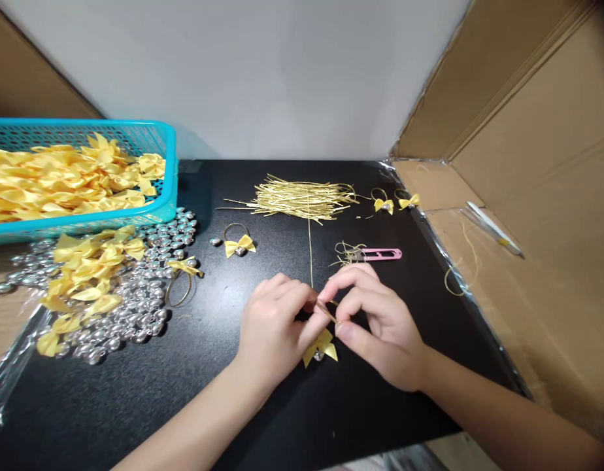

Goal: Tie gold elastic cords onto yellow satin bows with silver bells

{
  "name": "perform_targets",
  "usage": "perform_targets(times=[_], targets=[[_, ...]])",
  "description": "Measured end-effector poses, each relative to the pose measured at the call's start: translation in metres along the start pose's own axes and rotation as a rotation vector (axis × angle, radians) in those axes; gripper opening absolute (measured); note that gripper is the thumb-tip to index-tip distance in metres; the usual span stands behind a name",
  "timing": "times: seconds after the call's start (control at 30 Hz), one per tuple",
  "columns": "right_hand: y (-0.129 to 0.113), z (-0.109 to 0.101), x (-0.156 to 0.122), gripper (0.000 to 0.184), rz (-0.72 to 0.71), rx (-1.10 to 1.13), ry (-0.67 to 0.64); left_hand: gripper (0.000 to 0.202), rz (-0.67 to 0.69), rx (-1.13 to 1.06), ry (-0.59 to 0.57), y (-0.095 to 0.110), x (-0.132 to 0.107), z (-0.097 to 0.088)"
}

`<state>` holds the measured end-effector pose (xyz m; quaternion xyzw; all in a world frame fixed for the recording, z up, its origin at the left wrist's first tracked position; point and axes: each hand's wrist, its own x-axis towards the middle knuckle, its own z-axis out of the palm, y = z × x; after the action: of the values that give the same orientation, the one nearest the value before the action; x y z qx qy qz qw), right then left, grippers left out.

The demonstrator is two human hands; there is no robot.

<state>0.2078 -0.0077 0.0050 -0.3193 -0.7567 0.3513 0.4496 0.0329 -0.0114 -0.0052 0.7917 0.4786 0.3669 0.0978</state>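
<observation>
At the table's front middle, my left hand and my right hand meet with fingers closed on a thin gold cord. The cord bends between the fingertips, and its exact path there is partly hidden. Just below them is a yellow ribbon bow with a small shiny silver bead at its centre, its upper part covered by my left hand. A straight strand of gold cord runs from my fingers back toward a bundle of cut gold cords.
A blue basket of yellow bows stands left, with loose bows and silver beads before it. Bows on cord loops lie left of the bundle and at back right. Pink thread snips lie beyond my right hand. Cardboard borders the right side.
</observation>
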Motion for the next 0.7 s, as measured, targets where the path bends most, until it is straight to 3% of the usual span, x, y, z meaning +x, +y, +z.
perform_targets(times=[0.13,0.37,0.47,0.53,0.6,0.7], targets=[[0.001,-0.008,0.000,0.015,0.117,0.179,0.020,0.017,-0.014,0.019,-0.004,-0.002,0.001,0.002],[0.011,-0.012,-0.002,0.016,0.167,0.289,0.110,0.017,-0.090,-0.058,-0.020,0.001,0.005,0.000],[0.014,-0.009,-0.001,0.007,0.195,0.210,0.095,0.018,-0.303,-0.278,-0.101,0.003,0.008,-0.004],[0.016,-0.006,-0.002,0.025,0.218,0.149,0.097,0.021,-0.524,-0.485,-0.203,0.004,0.010,-0.005],[0.018,-0.005,-0.003,0.031,0.229,0.145,0.122,0.024,-0.700,-0.654,-0.281,0.005,0.012,-0.006],[0.017,-0.004,-0.003,0.024,0.178,0.150,0.163,0.023,-0.798,-0.784,-0.305,0.003,0.013,-0.005]])
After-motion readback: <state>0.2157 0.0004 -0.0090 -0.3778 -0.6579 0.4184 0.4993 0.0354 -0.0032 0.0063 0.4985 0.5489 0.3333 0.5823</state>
